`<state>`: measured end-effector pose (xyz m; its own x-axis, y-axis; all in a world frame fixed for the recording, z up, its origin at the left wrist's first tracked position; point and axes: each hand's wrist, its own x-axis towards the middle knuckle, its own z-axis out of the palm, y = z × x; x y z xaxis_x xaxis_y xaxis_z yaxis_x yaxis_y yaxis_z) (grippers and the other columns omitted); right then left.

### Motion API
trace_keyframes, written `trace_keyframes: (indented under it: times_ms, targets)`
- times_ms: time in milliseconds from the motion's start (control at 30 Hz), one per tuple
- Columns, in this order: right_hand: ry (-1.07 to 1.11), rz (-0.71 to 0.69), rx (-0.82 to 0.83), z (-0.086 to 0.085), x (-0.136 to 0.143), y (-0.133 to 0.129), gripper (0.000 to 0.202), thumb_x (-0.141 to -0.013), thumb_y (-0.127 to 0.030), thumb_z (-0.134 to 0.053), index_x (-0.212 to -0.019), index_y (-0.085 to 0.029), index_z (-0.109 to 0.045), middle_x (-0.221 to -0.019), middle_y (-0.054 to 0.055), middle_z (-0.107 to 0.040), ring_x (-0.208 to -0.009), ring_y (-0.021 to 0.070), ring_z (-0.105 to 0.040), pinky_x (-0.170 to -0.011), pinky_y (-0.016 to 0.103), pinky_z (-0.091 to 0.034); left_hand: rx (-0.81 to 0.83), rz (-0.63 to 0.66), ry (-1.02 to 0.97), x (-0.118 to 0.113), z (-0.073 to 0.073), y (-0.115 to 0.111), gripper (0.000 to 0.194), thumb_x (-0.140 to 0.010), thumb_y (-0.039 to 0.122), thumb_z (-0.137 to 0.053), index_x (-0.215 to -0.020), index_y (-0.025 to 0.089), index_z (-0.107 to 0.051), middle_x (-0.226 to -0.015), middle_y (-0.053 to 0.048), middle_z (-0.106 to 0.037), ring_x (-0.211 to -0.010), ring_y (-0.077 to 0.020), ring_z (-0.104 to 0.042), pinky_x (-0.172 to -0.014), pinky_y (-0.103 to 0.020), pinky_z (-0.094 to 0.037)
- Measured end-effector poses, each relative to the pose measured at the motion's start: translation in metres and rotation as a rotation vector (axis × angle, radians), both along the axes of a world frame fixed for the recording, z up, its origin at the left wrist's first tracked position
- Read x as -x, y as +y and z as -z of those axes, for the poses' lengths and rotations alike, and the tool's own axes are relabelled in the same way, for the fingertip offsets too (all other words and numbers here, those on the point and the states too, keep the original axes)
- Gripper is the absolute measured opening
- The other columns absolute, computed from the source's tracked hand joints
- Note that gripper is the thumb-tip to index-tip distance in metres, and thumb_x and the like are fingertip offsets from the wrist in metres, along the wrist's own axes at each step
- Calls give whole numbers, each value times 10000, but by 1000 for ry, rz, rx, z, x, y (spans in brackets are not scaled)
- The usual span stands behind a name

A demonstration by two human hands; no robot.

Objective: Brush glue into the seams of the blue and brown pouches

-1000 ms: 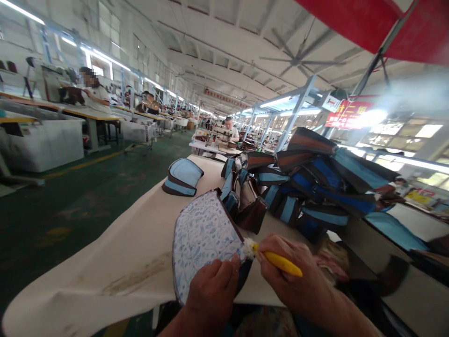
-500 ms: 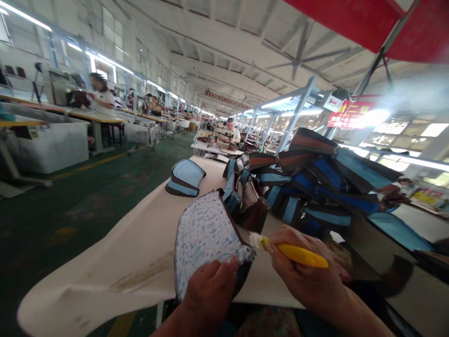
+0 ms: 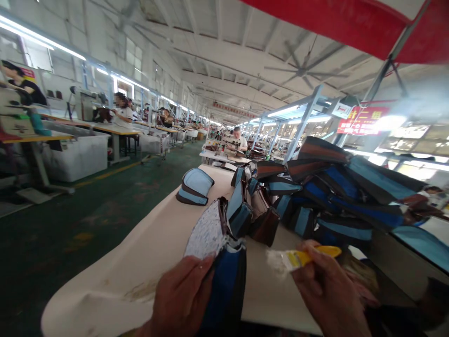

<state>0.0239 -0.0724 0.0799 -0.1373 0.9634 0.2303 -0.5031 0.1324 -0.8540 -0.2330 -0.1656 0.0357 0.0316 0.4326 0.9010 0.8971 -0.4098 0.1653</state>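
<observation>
My left hand [image 3: 184, 292] grips the near edge of a sewn fabric piece [image 3: 205, 229], its fingers closed over it. White lining with a blue pattern shows on its left side, and a blue and dark grey panel [image 3: 226, 285] on its right. A yellow-handled paintbrush [image 3: 298, 257] with pale bristles is held in my right hand [image 3: 326, 285], a little to the right of the piece and apart from it. The cream-covered table [image 3: 147, 248] lies beneath both hands.
A light blue and black piece [image 3: 196, 186] lies alone at the table's far left. Blue, black and brown pieces [image 3: 326, 187] are heaped on the right. Beyond the table, a person [image 3: 238, 140] sits at a sewing machine. White bins [image 3: 84, 150] stand across the green floor [image 3: 115, 201].
My left hand has turned the fabric piece, so its blue outer panel now shows. The paintbrush has moved away from its edge, with its bristles swung toward me. The camera view has shifted left.
</observation>
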Motion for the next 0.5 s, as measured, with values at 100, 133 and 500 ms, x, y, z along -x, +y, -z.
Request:
trace_keyframes:
  times_ms: [100,133,500]
  targets:
    - [220,-436,125,25,29,-12,171,-789,-372,-700,-770,-214,-638,-534,-87,-473,-362,38,-325,-841,474,-559,141,-55,-155,25,-15,-21,155,-934,294,-558,-1073,249,-611,-810,24,-668,-671,-103,-658,-590,-163,-527]
    - [258,-547,137,30,41,-17,172,-784,-375,-699,-759,-216,-637,-558,-79,-494,-381,49,-359,-932,540,-505,185,-115,-206,32,-16,-26,198,-919,330,-578,-1104,264,-604,-810,35,-670,-658,-105,-660,-565,-161,-524]
    - [439,-856,258,27,137,-54,165,-794,-308,-719,-739,-191,-616,-566,-68,-550,-397,47,-429,-641,254,-543,341,-505,-310,43,-14,-70,505,-782,544,-636,-1190,254,-561,-1288,-89,-567,-978,-246,-671,-756,-345,-569]
